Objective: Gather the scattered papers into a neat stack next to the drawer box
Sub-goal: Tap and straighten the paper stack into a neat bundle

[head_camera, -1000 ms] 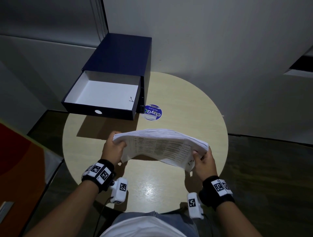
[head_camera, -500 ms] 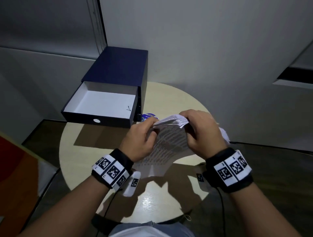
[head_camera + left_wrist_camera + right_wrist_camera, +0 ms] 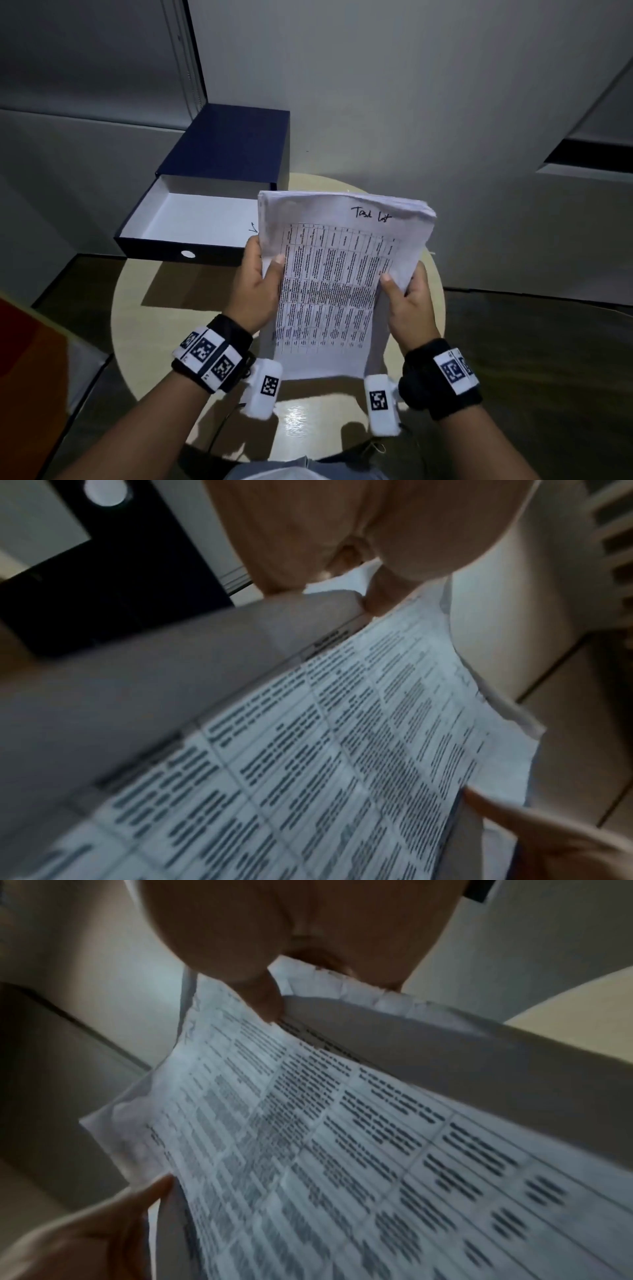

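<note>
Papers: the whole bundle of papers [image 3: 337, 277] is up off the surface [image 3: 164, 329], held upright and facing the person, a printed table on the front sheet with a handwritten heading at the top.
Left hand: the left hand [image 3: 258, 284] grips the left edge, thumb across the front and fingers [image 3: 251, 248] curled round behind.
Right hand: the right hand [image 3: 411, 301] mirrors it on the right edge, thumb on the print, the rest wrapped behind.
Edges: the top edge looks a little stepped, so it seems the sheets are not quite square.
Drawer box: the dark blue drawer box [image 3: 226, 154] sits at the far left of the round surface, its drawer [image 3: 191, 222] pulled out toward the person and white inside.
Step in hand: by the look of it, squaring the bundle before it goes down.
How to do it well: she or he would do best to loosen both grips slightly, tap the bottom edge on the surface so the sheets drop level, then turn the bundle and tap a long edge too.
Landing spot: the bare patch just right of the box suits it, edges parallel to the box wall.
Watch for: squeezing too hard bows the sheets; letting go too far lets them fan out.
</note>
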